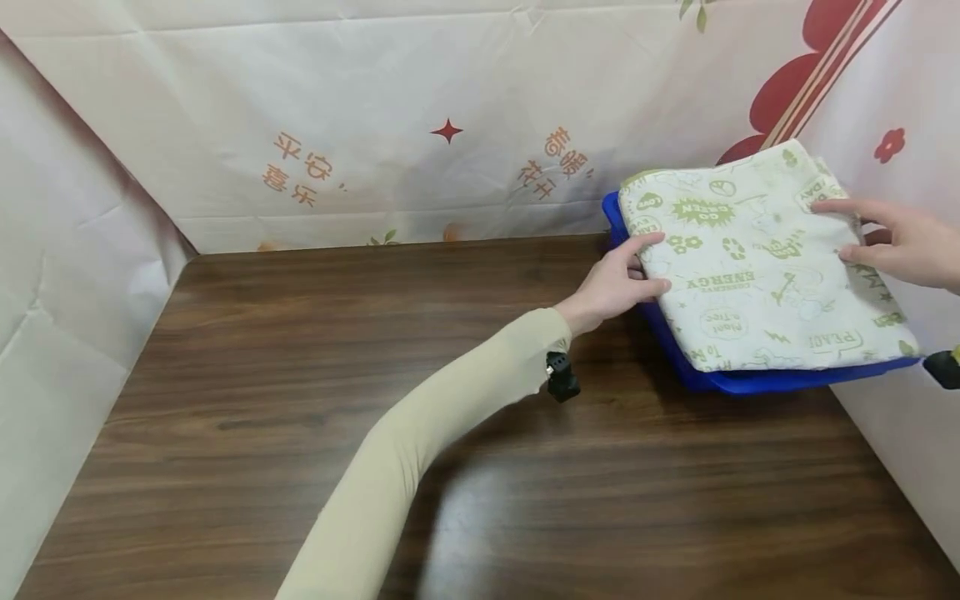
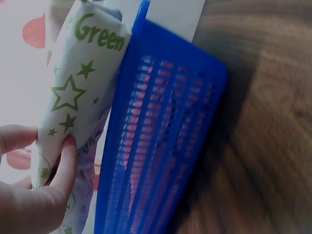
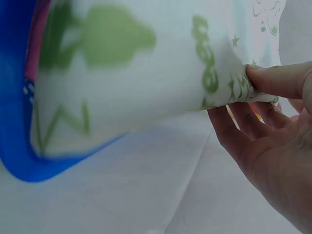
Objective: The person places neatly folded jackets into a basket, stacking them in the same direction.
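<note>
A folded white cloth (image 1: 757,267) with green printed words and drawings lies flat over the top of a blue plastic basket (image 1: 738,383). My left hand (image 1: 611,283) pinches the cloth's left edge, thumb on one side and fingers on the other. On the far side, my right hand (image 1: 896,237) grips the right edge, its thumb on top and its fingers underneath in the right wrist view. The slotted basket wall (image 2: 161,122) lets pink and dark contents show through in the left wrist view; what they are is hidden.
The basket stands at the back right of a dark wooden table (image 1: 225,400), close to the walls. Pale printed fabric (image 1: 360,100) with red flowers and orange characters hangs behind and along both sides. A small black device (image 1: 562,379) sits at my left wrist.
</note>
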{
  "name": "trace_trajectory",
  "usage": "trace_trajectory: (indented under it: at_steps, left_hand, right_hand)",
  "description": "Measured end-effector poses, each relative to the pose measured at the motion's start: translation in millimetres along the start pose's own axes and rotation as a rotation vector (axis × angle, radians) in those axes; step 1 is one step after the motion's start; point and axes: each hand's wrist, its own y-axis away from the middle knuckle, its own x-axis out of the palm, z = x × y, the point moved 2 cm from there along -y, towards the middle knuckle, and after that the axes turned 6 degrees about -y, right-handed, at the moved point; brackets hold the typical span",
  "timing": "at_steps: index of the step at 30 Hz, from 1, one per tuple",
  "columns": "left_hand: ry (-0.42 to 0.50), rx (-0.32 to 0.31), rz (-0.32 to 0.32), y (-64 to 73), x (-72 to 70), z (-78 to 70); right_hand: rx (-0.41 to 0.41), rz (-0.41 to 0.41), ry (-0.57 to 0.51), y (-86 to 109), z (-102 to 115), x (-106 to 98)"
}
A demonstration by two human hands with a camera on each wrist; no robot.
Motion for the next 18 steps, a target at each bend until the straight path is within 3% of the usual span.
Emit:
trace_trajectory:
  at_steps: [6, 10, 14, 18]
  left_hand:
    - [-0.084, -0.017, -0.021, 0.3, 15.2, 1.6]
    - [-0.139, -0.021, -0.038, 0.3, 18.1, 4.5]
    - [-0.070, -0.030, -0.065, 1.4, 14.5, 9.5]
    - [0.041, -0.045, -0.099, 5.2, 5.2, 14.7]
  right_hand:
    - [-0.017, -0.016, 0.077, -5.9, -11, -4]
    - [-0.001, -0.011, 0.097, -9.2, -14, -6]
    - [0.028, -0.005, 0.111, -11.9, -11, -3]
    - [0.055, 0.067, 0.034, -17.4, -3, 9]
